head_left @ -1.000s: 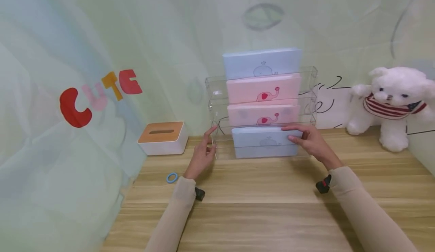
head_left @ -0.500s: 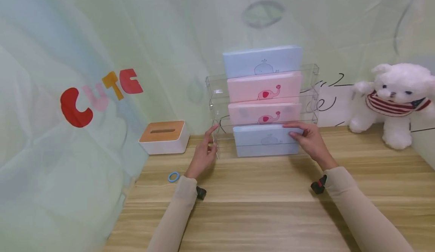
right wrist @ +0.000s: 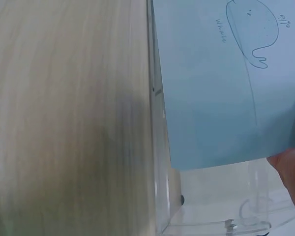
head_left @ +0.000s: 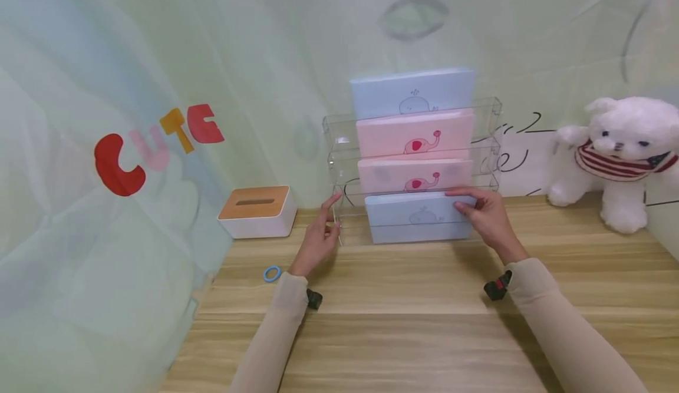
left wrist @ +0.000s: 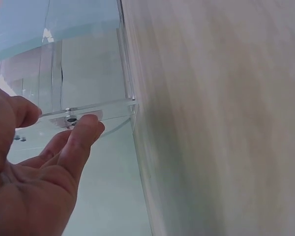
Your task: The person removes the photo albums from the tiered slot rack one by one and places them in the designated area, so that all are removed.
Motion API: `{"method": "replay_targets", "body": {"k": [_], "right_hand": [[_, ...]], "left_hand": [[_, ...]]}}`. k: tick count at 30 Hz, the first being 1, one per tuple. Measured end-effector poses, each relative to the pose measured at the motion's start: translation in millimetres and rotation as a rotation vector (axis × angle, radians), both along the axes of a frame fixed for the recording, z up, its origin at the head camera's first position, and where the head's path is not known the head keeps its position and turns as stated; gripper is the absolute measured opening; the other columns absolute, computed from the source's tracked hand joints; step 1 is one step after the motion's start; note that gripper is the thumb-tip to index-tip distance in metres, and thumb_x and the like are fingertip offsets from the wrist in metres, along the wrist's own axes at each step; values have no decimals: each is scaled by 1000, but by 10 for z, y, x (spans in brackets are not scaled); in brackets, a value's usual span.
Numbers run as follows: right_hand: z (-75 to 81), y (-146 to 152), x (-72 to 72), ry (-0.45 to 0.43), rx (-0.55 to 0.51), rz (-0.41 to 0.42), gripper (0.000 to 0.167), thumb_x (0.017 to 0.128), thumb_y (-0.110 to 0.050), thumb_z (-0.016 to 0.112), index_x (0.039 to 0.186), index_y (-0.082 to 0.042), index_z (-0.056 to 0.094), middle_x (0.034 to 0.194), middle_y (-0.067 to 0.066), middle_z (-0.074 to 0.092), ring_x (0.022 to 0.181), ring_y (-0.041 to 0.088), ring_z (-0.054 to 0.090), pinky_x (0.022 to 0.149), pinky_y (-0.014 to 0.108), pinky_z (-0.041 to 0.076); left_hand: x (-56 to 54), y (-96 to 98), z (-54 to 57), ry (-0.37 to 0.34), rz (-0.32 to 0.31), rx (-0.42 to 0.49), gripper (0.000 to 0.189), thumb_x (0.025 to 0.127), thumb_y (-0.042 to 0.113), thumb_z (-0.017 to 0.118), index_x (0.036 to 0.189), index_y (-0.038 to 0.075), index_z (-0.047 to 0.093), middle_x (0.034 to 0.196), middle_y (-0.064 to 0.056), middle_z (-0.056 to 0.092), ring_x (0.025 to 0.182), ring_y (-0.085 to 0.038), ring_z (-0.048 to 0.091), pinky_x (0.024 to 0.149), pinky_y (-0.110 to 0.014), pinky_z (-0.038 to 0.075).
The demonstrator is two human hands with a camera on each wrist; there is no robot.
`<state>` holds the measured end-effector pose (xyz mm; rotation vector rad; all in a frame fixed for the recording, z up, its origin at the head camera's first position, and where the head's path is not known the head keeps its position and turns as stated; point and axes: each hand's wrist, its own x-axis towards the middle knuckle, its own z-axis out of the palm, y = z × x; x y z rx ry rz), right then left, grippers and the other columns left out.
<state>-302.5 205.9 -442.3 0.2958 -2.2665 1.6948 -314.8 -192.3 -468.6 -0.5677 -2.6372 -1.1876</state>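
Note:
A clear acrylic rack (head_left: 350, 237) with several tiers stands against the backdrop. In its lowest tier is a light blue notebook (head_left: 392, 211) with a whale drawing. My right hand (head_left: 488, 219) pinches this notebook at its upper right corner, index finger along the top and thumb in front. My left hand (head_left: 319, 237) touches the rack's left side panel with extended fingertips; in the left wrist view the fingertips (left wrist: 88, 123) meet the panel's edge. Above are two pink elephant notebooks, the lower (head_left: 382, 176) and the upper (head_left: 382, 136), and a blue notebook (head_left: 371, 95) at the top.
A white tissue box (head_left: 260, 228) with a wooden lid stands left of the rack. A blue ring (head_left: 272, 273) lies on the wooden table (head_left: 382, 346) near the left sleeve. A white teddy bear (head_left: 626, 119) sits at the right. A green printed curtain hangs behind.
Both hands keep the same hold. The whole view has shifted slightly with the head; the notebooks and rack show no clear movement of their own.

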Motion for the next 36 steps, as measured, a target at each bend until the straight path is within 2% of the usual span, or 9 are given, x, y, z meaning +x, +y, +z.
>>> {"method": "replay_targets", "body": {"k": [8,12,19,26,33,36], "right_hand": [[105,-34,21,64,-31,18,23,101,7,65,120,3,78,116,-27,75,124,-4,60,103,11,45],[209,-45,42,105,-38,12,23,100,9,65,118,4,79,113,-28,75,126,-4,60,102,10,47],[371,-51,80,106,-23,-18,23,101,5,66,119,1,80,124,-17,78,127,-4,60,102,11,49],[461,-53,138,133,-34,-48,22,100,5,68,118,1,80,128,-16,77,120,-5,63,93,10,52],[528,-61,198,122,-37,-59,23,100,6,67,118,0,80,132,-8,77,117,-4,65,92,11,53],[550,-60,217,136,-42,-64,23,99,7,67,117,1,80,130,-9,78,119,-5,65,94,10,53]], "left_hand": [[7,-11,1,-7,-15,-12,73,111,6,52,167,42,24,117,-23,72,81,-28,73,73,-33,58],[-9,-13,6,14,-25,-30,72,112,7,52,168,41,23,121,-24,73,79,-24,71,74,-35,57],[-28,-13,6,33,-13,-33,71,110,5,54,167,38,26,116,-23,73,75,-19,68,74,-34,54],[-7,-23,14,25,-12,-41,72,110,5,54,167,38,25,119,-24,73,80,-23,72,76,-37,56],[0,-24,37,27,-11,-43,72,110,5,56,167,37,26,121,-24,75,83,-27,76,80,-41,59],[-7,-23,30,32,-9,-50,72,109,4,56,167,37,26,120,-23,75,82,-28,76,79,-42,59]]}}
